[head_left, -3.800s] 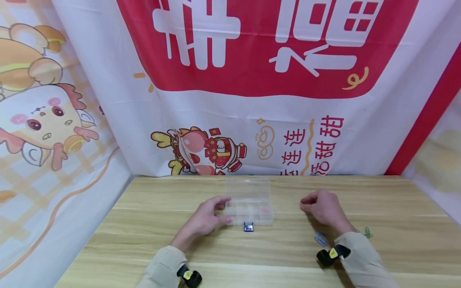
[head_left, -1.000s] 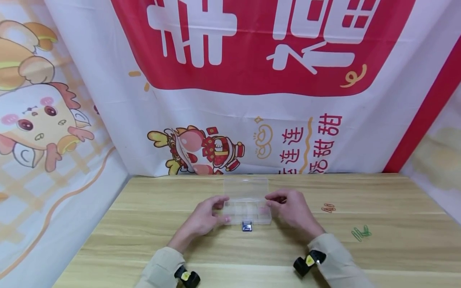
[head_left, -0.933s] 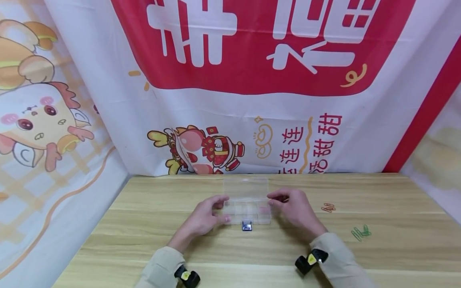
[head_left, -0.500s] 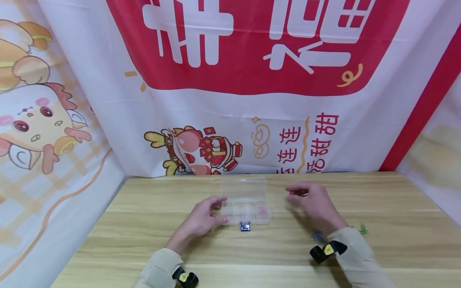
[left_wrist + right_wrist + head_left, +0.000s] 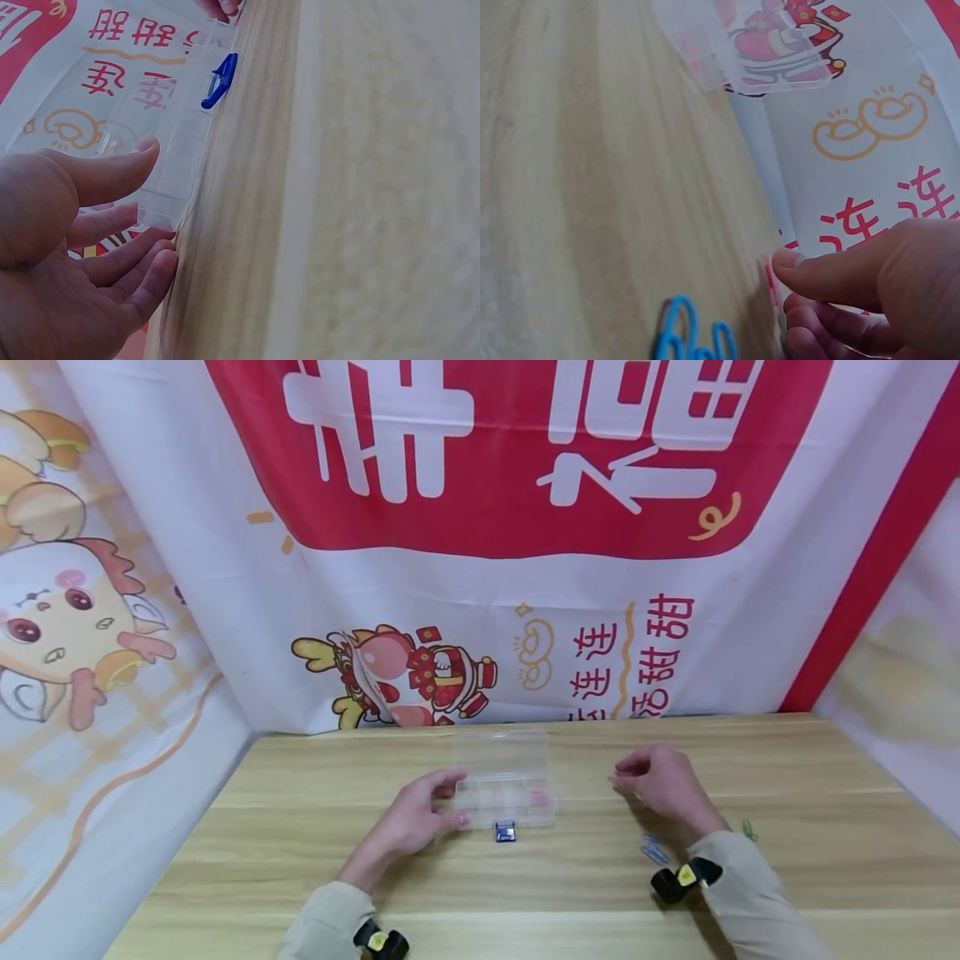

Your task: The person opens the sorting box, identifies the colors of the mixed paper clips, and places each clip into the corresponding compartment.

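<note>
A clear plastic compartment box point(image 5: 517, 817) stands with its lid raised and its blue latch point(image 5: 506, 832) hanging at the front. A bit of pink shows in its right end. My left hand point(image 5: 417, 812) holds the box's left end, thumb at the front corner and fingers at the side and back. To the right of the box, my right hand point(image 5: 666, 781) is low over the table. In the right wrist view its thumb tip meets a pinkish-red paper clip point(image 5: 771, 280) at the tabletop, with other fingers curled below. Whether the clip is pinched is hidden.
Blue paper clips point(image 5: 655, 849) lie on the wooden table point(image 5: 525, 893) near my right wrist, large in the right wrist view. A green paper clip point(image 5: 748, 831) shows beyond the right forearm. A printed cloth point(image 5: 495, 577) hangs behind the table's back edge.
My right hand has left the box's right side and moved right, down to the table. The blue clips have come into sight; orange-red clips are now hidden. My left hand stays at the box.
</note>
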`<state>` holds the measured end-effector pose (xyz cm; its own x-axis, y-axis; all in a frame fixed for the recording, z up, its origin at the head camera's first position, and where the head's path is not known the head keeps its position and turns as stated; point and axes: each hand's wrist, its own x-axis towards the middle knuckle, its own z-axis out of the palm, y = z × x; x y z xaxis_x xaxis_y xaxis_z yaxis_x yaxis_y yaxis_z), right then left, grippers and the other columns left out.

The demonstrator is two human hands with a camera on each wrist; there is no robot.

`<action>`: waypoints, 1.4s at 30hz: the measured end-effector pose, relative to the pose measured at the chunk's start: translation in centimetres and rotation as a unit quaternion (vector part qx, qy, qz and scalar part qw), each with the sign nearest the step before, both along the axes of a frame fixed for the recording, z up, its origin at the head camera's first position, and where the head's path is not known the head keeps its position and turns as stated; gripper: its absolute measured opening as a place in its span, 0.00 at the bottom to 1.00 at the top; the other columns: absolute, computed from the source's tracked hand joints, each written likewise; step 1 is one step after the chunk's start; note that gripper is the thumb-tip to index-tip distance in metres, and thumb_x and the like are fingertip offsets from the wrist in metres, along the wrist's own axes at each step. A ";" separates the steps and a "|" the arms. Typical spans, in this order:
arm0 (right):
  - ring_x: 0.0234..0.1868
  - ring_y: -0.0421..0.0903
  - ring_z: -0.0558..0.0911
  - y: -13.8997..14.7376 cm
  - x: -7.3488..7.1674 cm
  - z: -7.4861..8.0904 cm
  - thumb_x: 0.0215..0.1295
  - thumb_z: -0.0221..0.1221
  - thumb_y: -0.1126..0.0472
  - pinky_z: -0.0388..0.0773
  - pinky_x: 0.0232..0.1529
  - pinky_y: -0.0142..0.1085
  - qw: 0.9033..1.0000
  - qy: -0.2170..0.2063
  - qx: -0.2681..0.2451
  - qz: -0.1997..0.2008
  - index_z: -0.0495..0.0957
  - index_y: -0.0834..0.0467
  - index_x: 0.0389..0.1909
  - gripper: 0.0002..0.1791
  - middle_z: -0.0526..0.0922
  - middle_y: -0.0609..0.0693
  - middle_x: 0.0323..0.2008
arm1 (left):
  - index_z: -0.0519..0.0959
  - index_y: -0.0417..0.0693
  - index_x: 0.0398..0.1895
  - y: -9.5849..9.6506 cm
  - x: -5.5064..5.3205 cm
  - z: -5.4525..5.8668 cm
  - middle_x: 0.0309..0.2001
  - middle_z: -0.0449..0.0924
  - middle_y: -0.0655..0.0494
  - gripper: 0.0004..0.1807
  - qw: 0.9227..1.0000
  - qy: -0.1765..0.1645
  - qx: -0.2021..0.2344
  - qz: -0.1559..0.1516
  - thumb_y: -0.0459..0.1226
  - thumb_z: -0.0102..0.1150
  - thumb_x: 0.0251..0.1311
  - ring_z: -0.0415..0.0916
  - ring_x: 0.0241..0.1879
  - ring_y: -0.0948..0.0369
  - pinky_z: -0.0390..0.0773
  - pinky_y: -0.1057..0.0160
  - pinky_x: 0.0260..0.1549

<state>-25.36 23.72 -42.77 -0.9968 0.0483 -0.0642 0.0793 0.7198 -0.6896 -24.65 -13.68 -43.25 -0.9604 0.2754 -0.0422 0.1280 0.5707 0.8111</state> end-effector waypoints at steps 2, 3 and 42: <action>0.42 0.48 0.84 0.1 0.1 -0.2 0.68 0.71 0.57 0.87 0.43 0.41 1.000 -0.005 0.015 -0.001 0.88 0.60 0.50 0.15 0.90 0.54 0.44 | 0.76 0.49 0.72 0.1 -0.1 -0.1 0.66 0.80 0.47 0.35 1.000 0.001 0.003 -0.006 0.37 0.76 0.61 0.77 0.65 0.50 0.83 0.47 0.64; 0.41 0.47 0.84 0.2 0.1 -0.2 0.68 0.71 0.57 0.86 0.42 0.40 1.000 -0.008 0.023 -0.001 0.88 0.60 0.49 0.14 0.90 0.54 0.43 | 0.76 0.48 0.73 0.2 -0.2 -0.1 0.66 0.80 0.47 0.35 1.000 0.002 0.004 -0.010 0.37 0.76 0.61 0.77 0.65 0.50 0.83 0.47 0.64; 0.40 0.47 0.80 -1.7 0.1 -0.1 0.75 0.63 0.61 0.79 0.37 0.37 0.999 0.015 0.027 0.041 0.84 0.60 0.47 0.07 0.85 0.54 0.41 | 0.75 0.47 0.73 -0.2 -0.2 -0.1 0.66 0.80 0.46 0.35 1.000 0.007 -0.002 -0.011 0.36 0.75 0.61 0.76 0.66 0.49 0.83 0.48 0.64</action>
<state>-25.24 22.05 -42.86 -0.9990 -0.0302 -0.0331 -0.0014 0.7589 -0.6512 -24.90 -13.84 -43.34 -0.9544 0.2970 -0.0299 0.1522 0.5705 0.8071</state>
